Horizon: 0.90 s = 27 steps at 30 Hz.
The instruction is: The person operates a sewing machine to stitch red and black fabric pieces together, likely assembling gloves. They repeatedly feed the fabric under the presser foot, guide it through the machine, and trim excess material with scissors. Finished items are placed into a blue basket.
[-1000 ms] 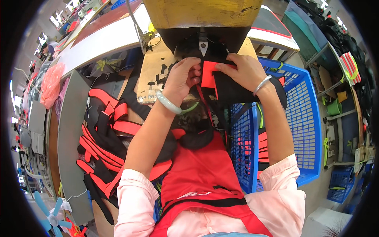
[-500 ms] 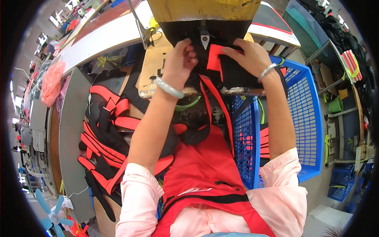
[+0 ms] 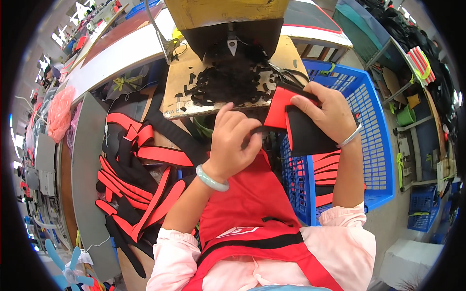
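Observation:
Between the thumb and fingers of my right hand is a folded red-and-black fabric piece, above the near edge of the blue basket. My left hand is closed in front of the wooden board, its fingertips on a narrow black strip that runs toward the fabric piece. Whether the strip is joined to that piece I cannot tell. Beyond my hands stands a machine with a yellow housing and a pointed metal part. Black scraps are heaped beneath it on the wooden board.
Scissors lie at the board's right side. A blue plastic basket with red-and-black pieces stands to the right. More red-and-black strips pile up at left beside a grey panel. A small blue fan is at lower left.
Both hands have drawn back from the machine toward me. The fabric piece has come along in my right hand, uncovering the scraps and scissors. My left fingers now pinch the black strip.

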Each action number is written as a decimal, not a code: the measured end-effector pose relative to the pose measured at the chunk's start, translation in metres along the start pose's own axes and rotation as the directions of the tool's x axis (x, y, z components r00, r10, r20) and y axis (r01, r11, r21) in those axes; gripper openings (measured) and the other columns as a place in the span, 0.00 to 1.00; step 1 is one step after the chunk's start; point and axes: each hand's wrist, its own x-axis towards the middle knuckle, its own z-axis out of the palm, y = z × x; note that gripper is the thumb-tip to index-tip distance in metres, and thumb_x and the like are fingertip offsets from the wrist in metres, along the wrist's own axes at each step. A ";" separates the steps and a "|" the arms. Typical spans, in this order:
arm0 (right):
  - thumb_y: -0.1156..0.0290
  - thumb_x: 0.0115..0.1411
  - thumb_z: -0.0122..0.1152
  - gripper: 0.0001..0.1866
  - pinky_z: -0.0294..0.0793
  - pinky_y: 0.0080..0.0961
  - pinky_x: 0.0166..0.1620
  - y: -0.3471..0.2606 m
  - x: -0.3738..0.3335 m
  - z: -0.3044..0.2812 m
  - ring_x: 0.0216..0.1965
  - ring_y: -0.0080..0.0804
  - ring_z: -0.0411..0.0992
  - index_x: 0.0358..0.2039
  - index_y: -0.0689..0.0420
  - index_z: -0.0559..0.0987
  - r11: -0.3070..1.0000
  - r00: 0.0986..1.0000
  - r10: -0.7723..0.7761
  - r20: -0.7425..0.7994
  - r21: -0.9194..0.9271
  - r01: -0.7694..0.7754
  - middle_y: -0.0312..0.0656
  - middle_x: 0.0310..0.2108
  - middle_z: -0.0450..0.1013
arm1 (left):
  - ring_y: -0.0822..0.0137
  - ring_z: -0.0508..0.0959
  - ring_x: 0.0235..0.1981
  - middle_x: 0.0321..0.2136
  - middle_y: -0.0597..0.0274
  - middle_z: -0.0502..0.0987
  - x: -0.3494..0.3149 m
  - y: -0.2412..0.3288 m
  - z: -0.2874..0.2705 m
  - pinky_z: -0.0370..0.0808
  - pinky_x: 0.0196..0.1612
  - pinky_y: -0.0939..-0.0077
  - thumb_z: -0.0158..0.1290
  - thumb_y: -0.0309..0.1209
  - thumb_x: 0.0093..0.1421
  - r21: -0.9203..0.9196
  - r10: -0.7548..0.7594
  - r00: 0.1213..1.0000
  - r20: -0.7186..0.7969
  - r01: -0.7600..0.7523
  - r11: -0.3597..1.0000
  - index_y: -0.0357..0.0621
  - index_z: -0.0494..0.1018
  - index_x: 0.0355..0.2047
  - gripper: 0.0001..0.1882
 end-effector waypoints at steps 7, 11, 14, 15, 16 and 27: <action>0.58 0.56 0.65 0.24 0.74 0.25 0.38 -0.004 -0.048 0.040 0.37 0.32 0.78 0.49 0.61 0.77 0.879 0.994 0.072 0.081 0.466 -0.102 0.46 0.38 0.79 | 0.55 0.73 0.25 0.22 0.57 0.73 0.006 0.009 -0.014 0.68 0.32 0.64 0.54 0.21 0.50 0.140 0.090 0.994 0.066 -0.099 0.985 0.39 0.73 0.30 0.05; 0.66 0.56 0.62 0.22 0.75 0.31 0.46 -0.031 -0.076 0.084 0.46 0.46 0.75 0.52 0.56 0.75 0.883 0.992 0.128 -0.008 0.455 -0.111 0.50 0.46 0.76 | 0.54 0.73 0.23 0.17 0.56 0.70 0.024 0.008 -0.022 0.67 0.30 0.63 0.53 0.26 0.53 0.156 0.032 0.988 0.154 -0.056 0.986 0.41 0.70 0.24 0.04; 0.69 0.57 0.59 0.17 0.76 0.36 0.41 -0.026 -0.074 0.098 0.39 0.49 0.76 0.48 0.53 0.78 0.942 0.985 0.142 -0.094 0.319 -0.106 0.49 0.39 0.77 | 0.55 0.73 0.24 0.21 0.59 0.74 0.028 0.011 -0.036 0.66 0.35 0.66 0.54 0.26 0.52 0.146 -0.059 0.946 0.319 0.012 0.989 0.39 0.73 0.29 0.04; 0.70 0.57 0.58 0.15 0.76 0.37 0.40 -0.022 -0.073 0.096 0.37 0.48 0.77 0.46 0.52 0.79 0.960 0.985 0.138 -0.101 0.256 -0.109 0.48 0.37 0.78 | 0.56 0.73 0.25 0.21 0.60 0.74 0.031 0.014 -0.044 0.66 0.36 0.65 0.55 0.26 0.51 0.135 -0.060 0.933 0.354 0.012 0.991 0.40 0.72 0.28 0.05; 0.70 0.56 0.56 0.12 0.75 0.40 0.36 -0.020 -0.071 0.085 0.32 0.46 0.77 0.41 0.50 0.80 0.975 0.990 0.094 -0.103 0.211 -0.071 0.46 0.31 0.78 | 0.57 0.73 0.26 0.22 0.61 0.74 0.030 0.012 -0.050 0.66 0.36 0.65 0.55 0.26 0.50 0.121 -0.061 0.919 0.389 0.014 0.993 0.40 0.72 0.28 0.05; 0.61 0.53 0.66 0.10 0.70 0.36 0.27 -0.063 -0.032 -0.022 0.24 0.44 0.73 0.28 0.54 0.79 0.883 0.827 -0.438 0.353 -0.002 0.468 0.44 0.18 0.73 | 0.49 0.62 0.63 0.62 0.48 0.60 -0.045 0.011 -0.042 0.62 0.62 0.62 0.56 0.16 0.48 0.043 -0.160 0.920 -0.359 0.188 0.981 0.41 0.66 0.57 0.33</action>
